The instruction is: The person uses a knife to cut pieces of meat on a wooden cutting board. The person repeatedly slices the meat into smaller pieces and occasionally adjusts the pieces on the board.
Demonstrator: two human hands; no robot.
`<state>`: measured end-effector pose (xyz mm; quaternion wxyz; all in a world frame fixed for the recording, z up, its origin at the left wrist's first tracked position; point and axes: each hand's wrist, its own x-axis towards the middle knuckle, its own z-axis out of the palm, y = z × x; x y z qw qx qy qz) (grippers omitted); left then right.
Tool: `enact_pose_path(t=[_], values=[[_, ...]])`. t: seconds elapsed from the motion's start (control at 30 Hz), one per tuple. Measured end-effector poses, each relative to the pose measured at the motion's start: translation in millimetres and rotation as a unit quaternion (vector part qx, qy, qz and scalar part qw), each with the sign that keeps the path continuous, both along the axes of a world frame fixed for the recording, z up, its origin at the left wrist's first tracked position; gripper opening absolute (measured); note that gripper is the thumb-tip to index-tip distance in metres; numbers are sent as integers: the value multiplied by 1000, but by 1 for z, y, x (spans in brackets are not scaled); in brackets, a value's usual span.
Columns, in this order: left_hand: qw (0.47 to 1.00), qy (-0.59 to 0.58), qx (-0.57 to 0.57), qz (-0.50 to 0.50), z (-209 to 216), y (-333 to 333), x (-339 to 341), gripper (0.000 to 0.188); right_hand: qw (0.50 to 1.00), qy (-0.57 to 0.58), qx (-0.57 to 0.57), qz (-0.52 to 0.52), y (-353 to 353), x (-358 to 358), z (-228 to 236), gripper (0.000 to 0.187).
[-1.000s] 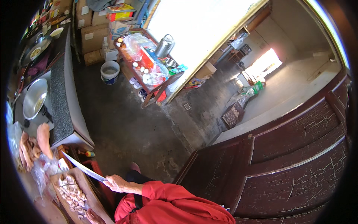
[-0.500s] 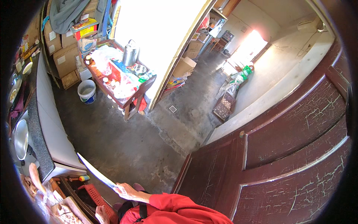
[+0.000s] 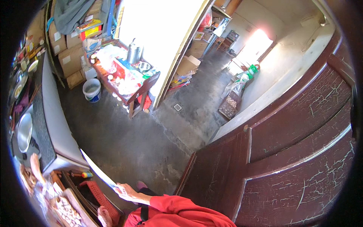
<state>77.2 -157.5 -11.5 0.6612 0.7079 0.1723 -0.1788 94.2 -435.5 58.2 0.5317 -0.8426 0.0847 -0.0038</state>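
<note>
My right hand, in a red sleeve, grips a knife. Its long pale blade points up and left over the floor. Low in the picture, my left hand is beside a red plastic basket and the edge of a board or tray; its fingers are too small and blurred to read. Pale chopped pieces lie on that board. Further left is clear plastic wrap, with a long pinkish piece that looks like meat poking up from it.
A dark-edged counter on the left bears a metal bowl. A white bucket stands by a cluttered wooden table with a metal flask. At right is a cracked brown door; beyond the doorway sits a crate.
The view has shifted slightly, so the room's left side sits a little further right. My right hand keeps its grip on the knife, and my left hand stays beside the basket.
</note>
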Motion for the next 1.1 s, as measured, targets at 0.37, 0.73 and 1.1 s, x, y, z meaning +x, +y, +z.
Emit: enact_pose_path(t=[0.37,0.73,1.1], values=[[997,64,1,-34,-52,79,-59,32,995,5,-23,95,87,-65,6,24],[982,79,120,-118,-91,114,-89,32,973,-25,145,179,131,-53,-35,22],[898,-351,259,-50,47,72,-105,18,864,230,448,-23,131,-71,51,17]])
